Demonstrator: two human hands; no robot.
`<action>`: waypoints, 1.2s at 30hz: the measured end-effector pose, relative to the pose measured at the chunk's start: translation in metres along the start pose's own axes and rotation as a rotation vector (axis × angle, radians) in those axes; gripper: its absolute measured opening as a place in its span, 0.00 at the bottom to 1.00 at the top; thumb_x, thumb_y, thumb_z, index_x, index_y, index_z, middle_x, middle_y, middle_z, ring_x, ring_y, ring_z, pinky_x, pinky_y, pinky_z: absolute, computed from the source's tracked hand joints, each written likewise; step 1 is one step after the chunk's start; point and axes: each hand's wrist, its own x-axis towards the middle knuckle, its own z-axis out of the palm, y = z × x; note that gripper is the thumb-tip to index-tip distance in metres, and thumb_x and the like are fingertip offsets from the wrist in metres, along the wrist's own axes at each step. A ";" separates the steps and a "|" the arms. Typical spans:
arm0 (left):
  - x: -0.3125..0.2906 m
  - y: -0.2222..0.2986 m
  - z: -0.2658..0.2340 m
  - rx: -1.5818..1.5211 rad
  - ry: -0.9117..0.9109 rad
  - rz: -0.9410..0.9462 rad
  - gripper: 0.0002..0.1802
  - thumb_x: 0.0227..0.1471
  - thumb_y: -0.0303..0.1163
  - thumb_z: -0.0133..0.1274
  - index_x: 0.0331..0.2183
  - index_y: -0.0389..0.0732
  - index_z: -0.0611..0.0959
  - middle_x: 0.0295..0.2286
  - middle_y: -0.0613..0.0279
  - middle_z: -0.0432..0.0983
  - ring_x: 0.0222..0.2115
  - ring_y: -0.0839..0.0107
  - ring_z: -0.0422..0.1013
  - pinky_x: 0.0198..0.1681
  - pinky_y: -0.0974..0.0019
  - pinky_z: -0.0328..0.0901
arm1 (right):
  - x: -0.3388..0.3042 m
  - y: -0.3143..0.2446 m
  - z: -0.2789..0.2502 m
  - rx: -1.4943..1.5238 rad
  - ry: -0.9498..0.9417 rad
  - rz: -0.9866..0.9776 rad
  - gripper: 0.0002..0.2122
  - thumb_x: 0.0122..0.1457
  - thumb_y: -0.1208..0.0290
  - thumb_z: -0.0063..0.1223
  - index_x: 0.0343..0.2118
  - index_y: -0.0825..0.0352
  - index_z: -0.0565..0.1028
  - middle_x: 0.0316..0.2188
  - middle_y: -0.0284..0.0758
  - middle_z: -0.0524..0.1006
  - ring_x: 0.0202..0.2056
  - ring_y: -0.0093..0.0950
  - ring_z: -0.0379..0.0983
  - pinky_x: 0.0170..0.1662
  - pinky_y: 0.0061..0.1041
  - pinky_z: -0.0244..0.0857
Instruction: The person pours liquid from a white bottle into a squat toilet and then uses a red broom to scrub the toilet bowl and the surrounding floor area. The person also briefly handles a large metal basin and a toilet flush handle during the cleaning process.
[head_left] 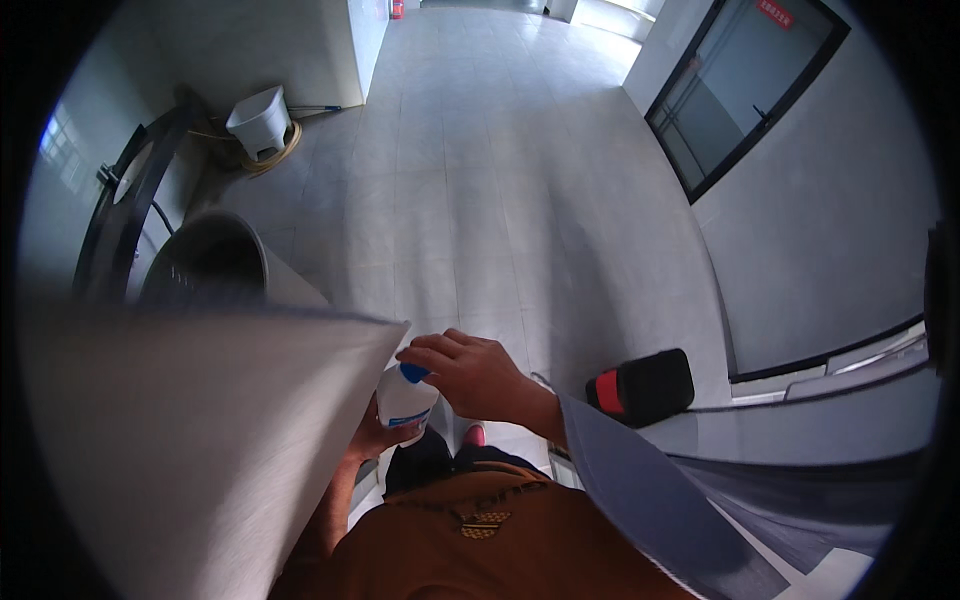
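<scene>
A white bottle with a blue cap stands a little tilted in front of my body. My left hand is wrapped round its lower part, and some of those fingers are hidden behind it. Over the top, my right hand has its fingers closed on the cap. A large pale sheet of what looks like cloth fills the near left and covers part of my left arm. Grey-blue cloth hangs beside my right wrist.
Left of me stands a grey bin, below a dark-edged counter. Farther off are a white stool and a coiled hose. A black and red case lies on the tiled floor at right, with a glass door beyond.
</scene>
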 end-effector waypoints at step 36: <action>0.487 0.013 -0.359 -0.295 0.270 -0.058 0.38 0.41 0.20 0.66 0.53 0.41 0.69 0.43 0.62 0.74 0.43 0.72 0.70 0.47 0.64 0.68 | 0.606 0.409 0.025 0.182 -0.417 -0.559 0.20 0.55 0.61 0.57 0.52 0.55 0.70 0.51 0.37 0.71 0.41 0.36 0.76 0.35 0.32 0.70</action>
